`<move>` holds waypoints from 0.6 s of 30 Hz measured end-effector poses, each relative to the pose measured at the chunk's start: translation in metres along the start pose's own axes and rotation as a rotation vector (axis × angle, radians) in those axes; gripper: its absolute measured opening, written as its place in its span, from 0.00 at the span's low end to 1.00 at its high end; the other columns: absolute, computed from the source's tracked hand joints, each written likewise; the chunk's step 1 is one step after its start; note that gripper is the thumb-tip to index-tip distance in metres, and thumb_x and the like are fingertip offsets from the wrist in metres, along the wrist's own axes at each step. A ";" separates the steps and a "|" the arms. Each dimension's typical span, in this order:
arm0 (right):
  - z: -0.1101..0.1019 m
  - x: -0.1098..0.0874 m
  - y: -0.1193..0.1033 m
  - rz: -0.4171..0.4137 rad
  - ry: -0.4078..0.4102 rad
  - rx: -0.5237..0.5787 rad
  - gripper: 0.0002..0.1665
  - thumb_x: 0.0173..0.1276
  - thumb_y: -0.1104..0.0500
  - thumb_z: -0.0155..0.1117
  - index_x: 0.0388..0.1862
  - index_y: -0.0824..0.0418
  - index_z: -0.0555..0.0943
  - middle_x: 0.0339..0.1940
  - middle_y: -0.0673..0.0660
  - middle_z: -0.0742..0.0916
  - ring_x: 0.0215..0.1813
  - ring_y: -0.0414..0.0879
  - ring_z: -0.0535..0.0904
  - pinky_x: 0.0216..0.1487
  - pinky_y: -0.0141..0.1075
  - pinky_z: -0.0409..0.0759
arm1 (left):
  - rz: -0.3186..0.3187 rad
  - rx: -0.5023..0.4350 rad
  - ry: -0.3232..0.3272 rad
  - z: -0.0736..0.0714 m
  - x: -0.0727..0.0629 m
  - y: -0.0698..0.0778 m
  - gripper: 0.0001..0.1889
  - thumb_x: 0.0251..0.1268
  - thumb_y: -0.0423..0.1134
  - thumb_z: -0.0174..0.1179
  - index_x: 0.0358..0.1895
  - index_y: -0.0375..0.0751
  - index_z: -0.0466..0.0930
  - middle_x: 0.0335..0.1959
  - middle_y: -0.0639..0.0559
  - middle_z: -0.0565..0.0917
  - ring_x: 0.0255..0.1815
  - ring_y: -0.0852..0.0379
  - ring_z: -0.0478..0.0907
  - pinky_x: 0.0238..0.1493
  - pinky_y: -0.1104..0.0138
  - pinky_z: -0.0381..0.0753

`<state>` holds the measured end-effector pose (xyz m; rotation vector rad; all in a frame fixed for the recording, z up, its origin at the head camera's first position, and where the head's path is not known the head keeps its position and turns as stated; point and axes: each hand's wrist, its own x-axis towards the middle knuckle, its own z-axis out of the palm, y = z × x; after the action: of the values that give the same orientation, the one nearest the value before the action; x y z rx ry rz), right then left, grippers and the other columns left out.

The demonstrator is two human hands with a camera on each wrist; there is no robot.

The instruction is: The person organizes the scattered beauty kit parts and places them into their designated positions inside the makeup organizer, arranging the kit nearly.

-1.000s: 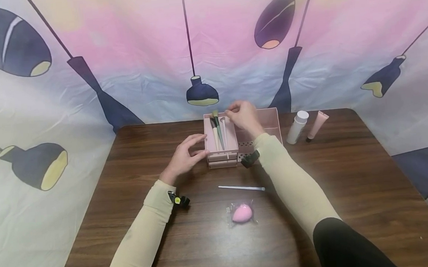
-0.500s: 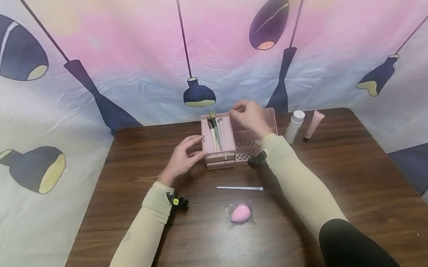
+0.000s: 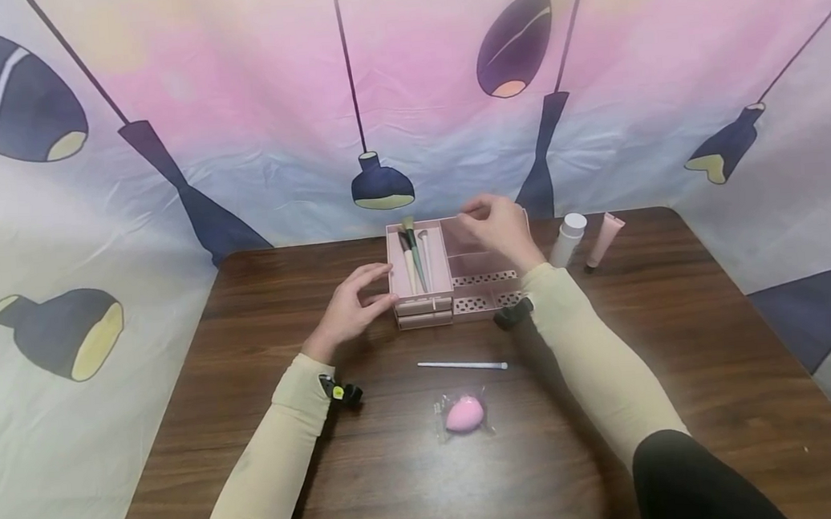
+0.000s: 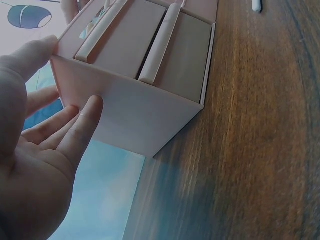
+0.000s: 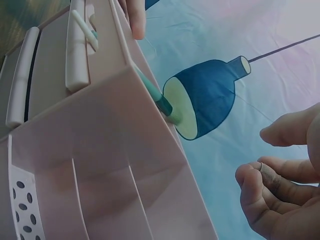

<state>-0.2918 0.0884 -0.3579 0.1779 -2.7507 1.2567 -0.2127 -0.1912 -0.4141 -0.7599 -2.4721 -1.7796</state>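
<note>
A pink makeup organizer point(image 3: 423, 308) with two drawers at its left front stands near the back of the table. Several makeup brushes lie in its top left tray, among them a green-handled brush point(image 3: 414, 251) and a slim pale brush point(image 3: 427, 260). My left hand point(image 3: 346, 308) is at the organizer's left side; in the left wrist view its spread fingers point(image 4: 80, 127) reach the outer wall. Over the right compartments hovers my right hand point(image 3: 502, 229). Its fingers are loosely bent, the thumb apart from them, with nothing between, as the right wrist view shows.
A slim white brush point(image 3: 462, 365) lies on the brown table point(image 3: 395, 486) in front of the organizer. Nearer is a pink makeup sponge point(image 3: 465, 414) in clear wrapping. A white bottle point(image 3: 569, 237) and a pink tube point(image 3: 605, 240) stand to the right; a printed cloth point(image 3: 293, 171) hangs behind.
My right hand has moved right, away from the brush tray and over the compartments. The left hand stays against the organizer's side. The whole scene shifts slightly left in the head view.
</note>
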 end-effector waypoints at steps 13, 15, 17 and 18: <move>-0.018 -0.019 0.019 -0.024 0.032 0.011 0.18 0.64 0.46 0.66 0.48 0.55 0.84 0.43 0.55 0.89 0.47 0.50 0.84 0.52 0.46 0.83 | -0.003 -0.002 -0.002 0.000 0.001 0.001 0.28 0.62 0.26 0.64 0.64 0.21 0.68 0.64 0.29 0.69 0.63 0.34 0.71 0.60 0.46 0.80; -0.021 -0.024 0.023 -0.018 0.037 0.003 0.19 0.64 0.46 0.66 0.49 0.55 0.84 0.43 0.55 0.89 0.46 0.50 0.84 0.51 0.46 0.84 | -0.001 -0.004 -0.004 0.000 0.001 0.001 0.28 0.62 0.26 0.64 0.64 0.21 0.68 0.64 0.29 0.68 0.63 0.33 0.71 0.60 0.45 0.80; -0.023 -0.028 0.026 -0.013 0.043 0.002 0.20 0.63 0.46 0.66 0.49 0.56 0.84 0.43 0.56 0.89 0.45 0.50 0.85 0.49 0.45 0.84 | 0.003 -0.001 -0.003 0.000 0.000 0.001 0.27 0.62 0.25 0.64 0.64 0.20 0.68 0.64 0.28 0.68 0.63 0.33 0.70 0.60 0.45 0.80; -0.024 -0.030 0.027 -0.010 0.045 0.003 0.20 0.63 0.47 0.66 0.49 0.56 0.84 0.42 0.56 0.89 0.45 0.50 0.85 0.49 0.45 0.84 | 0.003 0.004 -0.001 0.000 0.000 0.001 0.27 0.62 0.25 0.64 0.64 0.21 0.68 0.64 0.28 0.68 0.63 0.33 0.70 0.60 0.46 0.80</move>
<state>-0.2655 0.1265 -0.3670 0.1616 -2.7065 1.2473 -0.2125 -0.1912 -0.4128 -0.7644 -2.4729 -1.7731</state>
